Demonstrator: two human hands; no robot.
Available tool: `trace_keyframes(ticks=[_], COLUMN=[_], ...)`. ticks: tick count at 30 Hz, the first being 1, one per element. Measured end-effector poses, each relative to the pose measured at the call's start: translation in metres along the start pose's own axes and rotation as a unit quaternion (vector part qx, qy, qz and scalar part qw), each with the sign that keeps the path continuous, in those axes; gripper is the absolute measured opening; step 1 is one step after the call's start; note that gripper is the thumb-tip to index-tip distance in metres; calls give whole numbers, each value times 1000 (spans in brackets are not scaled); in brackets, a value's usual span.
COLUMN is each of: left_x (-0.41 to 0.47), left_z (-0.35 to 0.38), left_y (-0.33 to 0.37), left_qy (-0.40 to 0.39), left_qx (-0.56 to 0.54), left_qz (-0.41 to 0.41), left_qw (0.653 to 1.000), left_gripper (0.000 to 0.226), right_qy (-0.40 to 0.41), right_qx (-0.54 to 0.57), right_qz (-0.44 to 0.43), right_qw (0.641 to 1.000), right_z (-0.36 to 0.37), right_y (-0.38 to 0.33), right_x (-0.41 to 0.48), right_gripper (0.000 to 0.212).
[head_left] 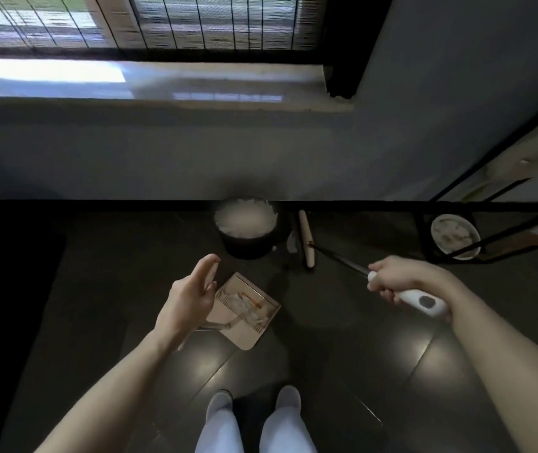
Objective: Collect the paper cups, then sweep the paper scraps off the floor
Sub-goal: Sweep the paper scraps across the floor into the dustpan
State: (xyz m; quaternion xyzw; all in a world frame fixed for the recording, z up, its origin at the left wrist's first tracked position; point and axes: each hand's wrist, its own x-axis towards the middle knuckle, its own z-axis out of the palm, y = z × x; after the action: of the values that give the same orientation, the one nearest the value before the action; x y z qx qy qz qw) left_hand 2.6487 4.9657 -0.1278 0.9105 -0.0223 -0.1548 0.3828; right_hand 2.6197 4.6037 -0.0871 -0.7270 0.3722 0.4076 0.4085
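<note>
While the right hand grips the broom, scraps lie beside the spread left hand

**Dark floor, pale tools**

We stand on a near-black, glossy floor. At twelve o'clock a black bin holds white paper. At eleven, a beige dustpan carries white scraps. At two, the broom handle is white with a grey oval. Our trousers are pale blue.

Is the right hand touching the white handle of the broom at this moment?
Touching. The head view shows the right hand curled round the white broom handle, gripping it near its upper end.
</note>
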Motion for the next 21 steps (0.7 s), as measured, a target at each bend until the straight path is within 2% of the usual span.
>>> trace_keyframes(ticks=[3, 7, 10, 13, 21], left_x=[6, 14, 22, 24, 13], left_z=[0, 1, 0, -2, -3], left_y=[-2, -1, -1, -1, -6], left_qy=[16, 15, 19, 16, 1], left_qx=[7, 20, 29, 34, 18], left_qz=[11, 25, 16, 16, 27], left_qw=[1000, 999, 999, 999, 999], left_gripper=[47, 48, 46, 46, 47], right_qy=[18, 7, -50, -89, -63], right_qx=[-1, -56, 24, 57, 130], right_qz=[0, -13, 36, 76, 72], right_qw=[1000, 998, 998, 991, 987], right_z=[9, 50, 65, 60, 0], right_y=[-23, -30, -34, -25, 0], right_x=[31, 52, 52, 38, -30], right_gripper=[43, 63, 59, 57, 52])
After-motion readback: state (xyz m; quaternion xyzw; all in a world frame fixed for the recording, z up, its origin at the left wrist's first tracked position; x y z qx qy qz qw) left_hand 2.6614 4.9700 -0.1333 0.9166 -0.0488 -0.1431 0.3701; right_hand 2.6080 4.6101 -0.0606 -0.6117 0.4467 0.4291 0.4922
